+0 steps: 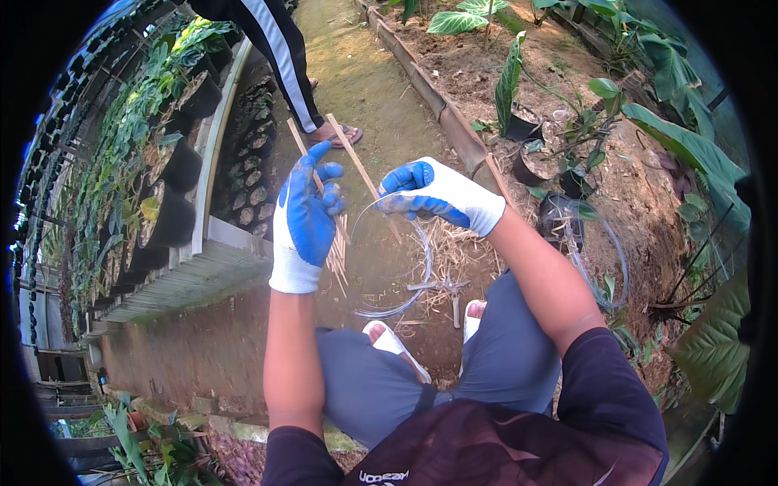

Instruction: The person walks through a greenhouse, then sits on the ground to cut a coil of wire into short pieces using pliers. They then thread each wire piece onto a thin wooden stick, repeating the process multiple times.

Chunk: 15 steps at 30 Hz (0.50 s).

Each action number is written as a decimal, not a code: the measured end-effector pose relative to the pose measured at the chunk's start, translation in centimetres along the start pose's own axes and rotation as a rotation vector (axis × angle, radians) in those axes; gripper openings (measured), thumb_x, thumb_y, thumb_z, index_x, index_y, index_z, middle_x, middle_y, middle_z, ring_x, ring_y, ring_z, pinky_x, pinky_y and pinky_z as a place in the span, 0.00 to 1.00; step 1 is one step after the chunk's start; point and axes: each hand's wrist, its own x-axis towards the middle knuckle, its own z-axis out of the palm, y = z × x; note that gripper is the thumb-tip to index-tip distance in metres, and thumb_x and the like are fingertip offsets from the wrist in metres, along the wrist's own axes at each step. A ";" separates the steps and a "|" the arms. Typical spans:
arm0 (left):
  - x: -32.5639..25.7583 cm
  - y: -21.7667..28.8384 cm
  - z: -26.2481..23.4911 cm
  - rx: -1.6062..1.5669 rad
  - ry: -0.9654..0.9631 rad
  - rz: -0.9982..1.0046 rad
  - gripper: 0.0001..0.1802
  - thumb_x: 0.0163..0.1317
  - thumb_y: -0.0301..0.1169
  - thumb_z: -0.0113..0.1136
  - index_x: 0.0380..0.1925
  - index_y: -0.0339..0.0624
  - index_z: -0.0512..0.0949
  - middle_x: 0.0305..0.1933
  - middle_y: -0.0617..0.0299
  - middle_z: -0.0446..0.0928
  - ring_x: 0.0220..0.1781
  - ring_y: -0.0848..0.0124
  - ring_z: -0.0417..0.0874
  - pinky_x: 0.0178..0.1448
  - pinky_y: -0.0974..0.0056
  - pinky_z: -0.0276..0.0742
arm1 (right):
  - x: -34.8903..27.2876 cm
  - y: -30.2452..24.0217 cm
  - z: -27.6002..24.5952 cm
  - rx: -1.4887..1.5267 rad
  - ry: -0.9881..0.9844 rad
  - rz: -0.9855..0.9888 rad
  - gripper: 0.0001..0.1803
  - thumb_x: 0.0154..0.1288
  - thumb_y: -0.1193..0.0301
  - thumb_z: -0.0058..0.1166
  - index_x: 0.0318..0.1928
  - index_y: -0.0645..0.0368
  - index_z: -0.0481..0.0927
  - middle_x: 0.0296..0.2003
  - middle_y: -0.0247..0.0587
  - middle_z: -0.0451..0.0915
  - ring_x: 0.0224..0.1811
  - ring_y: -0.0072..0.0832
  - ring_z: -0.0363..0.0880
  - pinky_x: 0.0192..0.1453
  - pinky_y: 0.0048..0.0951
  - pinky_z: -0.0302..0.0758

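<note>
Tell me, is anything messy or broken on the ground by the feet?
Yes. Dry straw-coloured scraps lie scattered on the dirt path in front of the white sandals, with a loose coil of thin grey wire among them. Nothing looks broken. The gloved left hand holds thin bamboo sticks.

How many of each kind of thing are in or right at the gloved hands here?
Gloved hands: 2, the left hand and the right hand
Long thin sticks crossing between them: 2, stick one and stick two
Bundle of short sticks under the left hand: 1
Loop of wire, pinched by the right hand: 1
Total: 6
</note>
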 end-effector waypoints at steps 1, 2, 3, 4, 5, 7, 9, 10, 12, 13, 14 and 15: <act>-0.1 -0.2 0.2 0.102 0.019 0.024 0.28 0.79 0.39 0.57 0.72 0.38 0.68 0.48 0.58 0.80 0.29 0.81 0.65 0.35 0.72 0.66 | 0.3 0.3 0.4 -0.047 -0.023 -0.009 0.17 0.66 0.62 0.71 0.49 0.59 0.87 0.36 0.28 0.87 0.31 0.12 0.76 0.31 0.17 0.69; -0.1 -0.3 0.5 0.204 0.038 0.047 0.28 0.79 0.40 0.57 0.72 0.37 0.69 0.47 0.59 0.80 0.28 0.82 0.65 0.34 0.73 0.65 | 0.5 0.7 0.7 -0.100 -0.034 -0.005 0.17 0.66 0.62 0.71 0.49 0.60 0.88 0.38 0.30 0.88 0.32 0.12 0.78 0.31 0.17 0.69; -0.2 -0.4 0.7 0.291 0.031 0.072 0.28 0.79 0.41 0.57 0.71 0.37 0.69 0.46 0.60 0.80 0.27 0.83 0.64 0.33 0.74 0.64 | 0.7 0.9 1.1 -0.155 -0.036 -0.010 0.18 0.66 0.63 0.71 0.50 0.61 0.88 0.40 0.31 0.89 0.33 0.12 0.79 0.30 0.16 0.69; -0.3 -0.4 0.8 0.366 0.002 0.084 0.27 0.79 0.41 0.57 0.70 0.36 0.70 0.42 0.64 0.79 0.24 0.85 0.62 0.31 0.75 0.62 | 0.8 1.2 1.4 -0.131 -0.056 -0.021 0.17 0.66 0.64 0.71 0.49 0.62 0.88 0.38 0.32 0.89 0.34 0.13 0.80 0.33 0.18 0.72; -0.4 -0.3 0.9 0.362 0.011 0.057 0.27 0.79 0.41 0.57 0.70 0.36 0.71 0.41 0.65 0.78 0.24 0.85 0.62 0.30 0.75 0.61 | 0.9 1.3 1.7 -0.129 -0.062 -0.030 0.17 0.66 0.64 0.70 0.50 0.62 0.88 0.39 0.32 0.89 0.34 0.14 0.79 0.33 0.18 0.72; -0.5 0.3 1.1 0.347 0.026 -0.003 0.27 0.79 0.41 0.56 0.69 0.37 0.71 0.39 0.67 0.77 0.24 0.85 0.61 0.30 0.76 0.61 | 0.8 1.1 1.9 -0.148 -0.070 -0.046 0.17 0.67 0.64 0.70 0.51 0.61 0.87 0.40 0.33 0.89 0.33 0.14 0.79 0.35 0.19 0.73; -0.8 1.1 1.1 0.502 0.064 0.050 0.25 0.80 0.42 0.56 0.67 0.37 0.74 0.34 0.72 0.73 0.25 0.86 0.61 0.29 0.75 0.59 | 0.5 0.5 1.8 -0.127 -0.071 -0.137 0.18 0.68 0.63 0.68 0.53 0.60 0.85 0.41 0.34 0.88 0.33 0.15 0.78 0.34 0.19 0.73; -0.9 1.6 1.2 0.626 0.088 0.043 0.24 0.80 0.42 0.55 0.66 0.37 0.75 0.33 0.72 0.72 0.25 0.86 0.61 0.29 0.75 0.59 | 0.3 0.1 1.5 -0.120 -0.069 -0.175 0.19 0.69 0.63 0.68 0.55 0.59 0.84 0.41 0.34 0.88 0.33 0.15 0.78 0.33 0.19 0.72; -1.4 2.0 1.4 0.863 0.104 0.011 0.21 0.78 0.41 0.59 0.60 0.37 0.80 0.29 0.74 0.71 0.27 0.87 0.63 0.30 0.75 0.57 | -0.1 -0.7 0.8 -0.103 0.008 -0.059 0.20 0.73 0.58 0.63 0.59 0.54 0.82 0.35 0.30 0.82 0.30 0.13 0.73 0.29 0.18 0.65; -1.6 2.0 1.5 0.881 0.025 -0.083 0.19 0.76 0.40 0.61 0.57 0.37 0.82 0.30 0.74 0.73 0.28 0.86 0.65 0.31 0.75 0.60 | -0.3 -1.0 0.4 -0.086 0.028 -0.062 0.20 0.73 0.56 0.62 0.58 0.52 0.83 0.30 0.27 0.77 0.28 0.11 0.70 0.28 0.17 0.61; -1.7 1.7 1.6 0.901 -0.020 -0.121 0.17 0.74 0.38 0.63 0.54 0.37 0.84 0.30 0.74 0.75 0.29 0.85 0.67 0.32 0.74 0.62 | -0.4 -1.1 0.0 -0.116 0.067 -0.056 0.22 0.75 0.53 0.60 0.61 0.51 0.81 0.29 0.27 0.77 0.27 0.11 0.69 0.26 0.16 0.59; -1.8 1.4 1.7 0.931 -0.076 -0.184 0.16 0.72 0.36 0.66 0.51 0.37 0.86 0.31 0.74 0.77 0.30 0.85 0.69 0.34 0.73 0.64 | -0.4 -1.2 -0.5 -0.043 0.058 -0.055 0.23 0.76 0.52 0.58 0.62 0.51 0.80 0.30 0.28 0.77 0.27 0.11 0.69 0.26 0.16 0.58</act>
